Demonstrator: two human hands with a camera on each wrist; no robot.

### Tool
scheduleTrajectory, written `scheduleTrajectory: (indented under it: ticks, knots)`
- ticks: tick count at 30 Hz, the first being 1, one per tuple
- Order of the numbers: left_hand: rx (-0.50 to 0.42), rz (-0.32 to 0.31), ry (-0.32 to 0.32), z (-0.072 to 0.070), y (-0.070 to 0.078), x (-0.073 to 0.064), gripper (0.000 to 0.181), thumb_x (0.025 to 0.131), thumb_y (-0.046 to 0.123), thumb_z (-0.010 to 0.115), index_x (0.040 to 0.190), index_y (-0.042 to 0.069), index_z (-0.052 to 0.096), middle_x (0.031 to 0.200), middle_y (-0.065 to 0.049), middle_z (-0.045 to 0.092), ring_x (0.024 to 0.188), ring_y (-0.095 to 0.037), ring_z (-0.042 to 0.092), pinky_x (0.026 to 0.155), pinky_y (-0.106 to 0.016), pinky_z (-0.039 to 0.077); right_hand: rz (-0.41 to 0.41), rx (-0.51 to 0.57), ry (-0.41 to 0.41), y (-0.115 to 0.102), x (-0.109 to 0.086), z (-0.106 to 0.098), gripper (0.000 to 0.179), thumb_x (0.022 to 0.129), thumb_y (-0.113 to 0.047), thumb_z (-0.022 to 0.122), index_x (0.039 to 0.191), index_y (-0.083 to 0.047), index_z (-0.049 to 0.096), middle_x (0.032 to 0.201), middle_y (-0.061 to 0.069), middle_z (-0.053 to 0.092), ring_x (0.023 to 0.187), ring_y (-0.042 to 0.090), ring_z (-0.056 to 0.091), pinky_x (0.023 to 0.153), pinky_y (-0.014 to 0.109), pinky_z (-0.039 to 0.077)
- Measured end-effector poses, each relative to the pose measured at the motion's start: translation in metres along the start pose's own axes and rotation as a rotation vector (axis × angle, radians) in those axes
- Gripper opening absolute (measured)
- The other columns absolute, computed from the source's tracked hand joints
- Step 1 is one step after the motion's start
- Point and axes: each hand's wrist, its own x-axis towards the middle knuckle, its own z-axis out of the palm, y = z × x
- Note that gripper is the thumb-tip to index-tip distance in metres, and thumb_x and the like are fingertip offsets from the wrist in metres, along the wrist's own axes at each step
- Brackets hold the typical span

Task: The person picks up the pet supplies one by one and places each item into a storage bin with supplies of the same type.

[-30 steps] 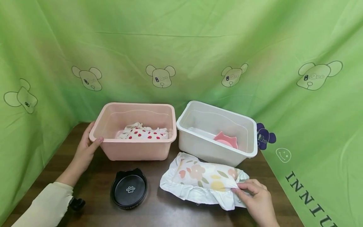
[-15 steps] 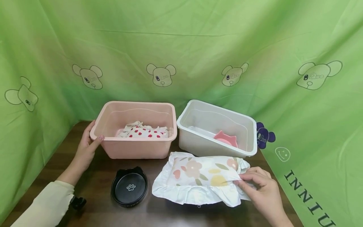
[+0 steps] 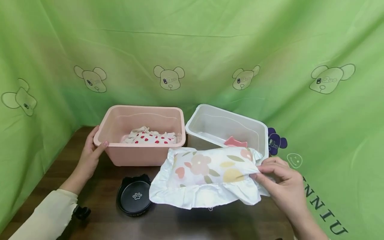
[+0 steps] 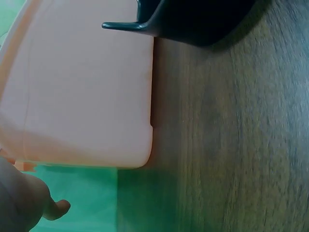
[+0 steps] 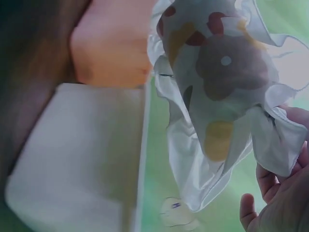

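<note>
White frilly flower pillow (image 3: pixel 207 168): held up over the desk (image 3: pixel 168 226), just left of the right hand (image 3: pixel 283 181). Its right end is in that hand, and the rest sticks out with no other hand under it.
Pillow's long way: side to side, going from the right hand toward the left hand's side.
Right hand: thumb and fingers pinch the pillow's end, so this is the near hand.
Left hand (image 3: pixel 90 158): well away from the pillow. It holds the near left corner of the pink tub (image 3: pixel 136 156), thumb in front, fingers along the side.
Pink tub: just right of the left hand, with a red-spotted cloth (image 3: pixel 154 137) inside.
White tub (image 3: pixel 231 121): past the pillow, ahead and left of the right hand. The pillow hides some of its front. A pink cat-eared bowl (image 3: pixel 235 143) is inside.
Black cat-eared bowl (image 3: pixel 130 201): on the desk between the hands, nearer the left one.
</note>
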Motion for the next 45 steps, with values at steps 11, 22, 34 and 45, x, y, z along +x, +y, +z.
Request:
scheduleTrajectory:
  ticks: [11, 22, 34, 45]
  knots:
    - [0.024, 0.024, 0.002, -0.005, -0.004, -0.007, 0.070, 0.105, 0.006, 0.054, 0.164, 0.012, 0.018, 0.164, -0.020, 0.023, 0.137, -0.012, 0.040, 0.100, -0.008, 0.038, -0.051, 0.323, 0.010, -0.027, 0.058, 0.009, 0.013, 0.077, 0.021, 0.076, 0.086, 0.013, 0.074, 0.092, 0.004, 0.072, 0.094, 0.017, 0.060, 0.075, 0.017, 0.048]
    - [0.016, 0.018, 0.012, -0.002, -0.004, -0.001, 0.070, 0.105, 0.008, 0.056, 0.164, 0.012, 0.019, 0.163, -0.021, 0.024, 0.138, -0.016, 0.039, 0.100, -0.008, 0.038, -0.071, 0.265, 0.024, -0.043, 0.112, 0.040, 0.009, 0.080, 0.007, 0.082, 0.084, 0.011, 0.075, 0.086, -0.001, 0.071, 0.093, 0.015, 0.062, 0.089, 0.020, 0.048]
    - [-0.011, 0.003, 0.028, 0.004, -0.003, -0.001, 0.070, 0.104, 0.005, 0.055, 0.164, 0.011, 0.018, 0.163, -0.024, 0.022, 0.138, -0.016, 0.040, 0.101, -0.009, 0.038, -0.130, 0.101, 0.011, -0.046, 0.166, 0.086, 0.014, 0.081, -0.012, 0.086, 0.087, 0.000, 0.080, 0.084, -0.006, 0.066, 0.089, 0.012, 0.060, 0.083, 0.023, 0.044]
    - [-0.018, 0.003, 0.036, 0.007, -0.005, -0.002, 0.070, 0.105, 0.007, 0.055, 0.164, 0.010, 0.017, 0.161, -0.024, 0.025, 0.135, -0.016, 0.041, 0.101, -0.010, 0.038, -0.106, 0.039, -0.069, -0.047, 0.208, 0.136, 0.015, 0.081, -0.019, 0.086, 0.088, -0.006, 0.081, 0.083, -0.001, 0.065, 0.085, 0.012, 0.056, 0.074, 0.024, 0.042]
